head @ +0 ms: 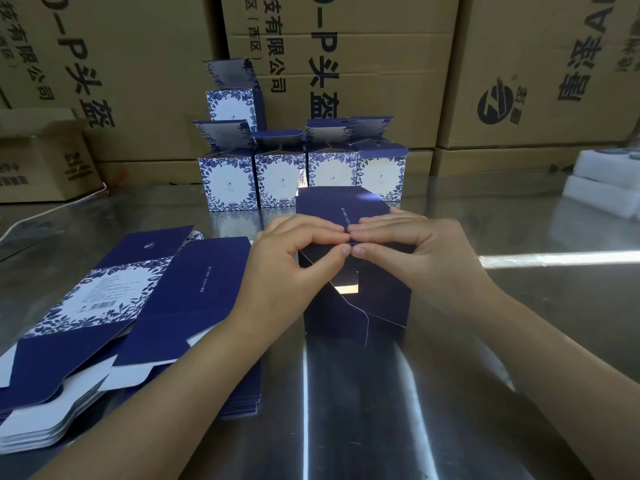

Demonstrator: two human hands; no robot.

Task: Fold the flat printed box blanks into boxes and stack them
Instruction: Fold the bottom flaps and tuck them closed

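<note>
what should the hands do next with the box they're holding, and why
Probably press the pinched edge inward to lock that end. The left hand and right hand both pinch the near top edge of the dark blue box, and its end flaps overlap but leave a lit gap, so the end looks not yet closed.

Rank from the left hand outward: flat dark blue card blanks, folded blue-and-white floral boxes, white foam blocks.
1. Flat dark blue card blanks, immediate left.
2. Folded blue-and-white floral boxes, behind.
3. White foam blocks, far right.
</note>
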